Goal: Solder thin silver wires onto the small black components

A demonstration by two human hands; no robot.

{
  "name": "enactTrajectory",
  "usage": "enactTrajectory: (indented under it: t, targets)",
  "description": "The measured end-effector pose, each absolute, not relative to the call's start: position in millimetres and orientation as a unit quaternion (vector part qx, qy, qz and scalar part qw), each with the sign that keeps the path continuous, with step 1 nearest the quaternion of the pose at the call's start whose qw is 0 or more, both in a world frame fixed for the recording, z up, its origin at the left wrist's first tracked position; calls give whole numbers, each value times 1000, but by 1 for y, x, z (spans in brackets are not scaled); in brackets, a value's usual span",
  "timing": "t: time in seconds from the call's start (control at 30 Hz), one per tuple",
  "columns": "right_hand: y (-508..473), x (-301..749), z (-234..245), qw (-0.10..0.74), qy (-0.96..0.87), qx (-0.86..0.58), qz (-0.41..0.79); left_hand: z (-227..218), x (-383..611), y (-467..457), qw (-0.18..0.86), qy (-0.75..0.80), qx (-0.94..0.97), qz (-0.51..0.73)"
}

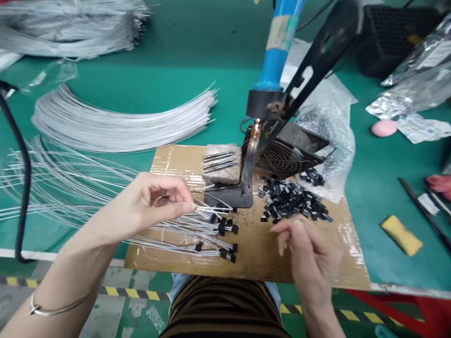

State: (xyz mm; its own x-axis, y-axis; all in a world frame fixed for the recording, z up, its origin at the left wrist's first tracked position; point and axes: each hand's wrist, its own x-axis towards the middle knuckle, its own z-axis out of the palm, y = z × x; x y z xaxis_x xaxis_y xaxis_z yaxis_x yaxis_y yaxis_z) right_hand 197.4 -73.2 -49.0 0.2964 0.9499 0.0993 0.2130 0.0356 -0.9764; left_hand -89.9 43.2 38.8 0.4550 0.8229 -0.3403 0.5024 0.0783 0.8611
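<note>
My left hand (pixel 164 202) is closed in a pinch, thumb against forefinger, on a thin white wire (pixel 204 206) above a spread of similar wires. Below and right of those fingertips lie wire ends fitted with small black connectors (pixel 221 228). My right hand (pixel 306 249), slightly blurred, hovers at the near edge of a heap of loose black connectors (pixel 292 199). Its fingers are loosely bent and apart, and I see nothing between them. Between the hands and farther back, a soldering iron (pixel 269 70) with a blue handle points down from a black stand arm (pixel 313 65).
Under the work lies a cardboard sheet (pixel 268 258). A block with metal rods (pixel 221 164) sits beside a black fan (pixel 282 157). Behind are a bundle of white wires (pixel 123 124) and bubble wrap (pixel 331 126). A yellow sponge (pixel 401 234) rests at the right; a black cable (pixel 24 188) hangs left.
</note>
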Motion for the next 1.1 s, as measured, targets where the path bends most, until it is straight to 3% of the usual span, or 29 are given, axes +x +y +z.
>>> enactTrajectory:
  t: [0.23, 0.5, 0.87, 1.1]
  targets:
    - [-54, 167, -27, 453, -565, -528, 445, 18, -72, 24, 551, 494, 653, 160]
    - [-48, 162, -31, 463, -647, -479, 371, 15, -70, 20, 575, 494, 631, 167]
    - [-49, 162, -38, 446, -652, -497, 359, 6, -63, 7, 473, 523, 686, 179]
    - [-49, 161, -37, 447, -668, -484, 347, 12, -30, -2, 486, 490, 701, 180]
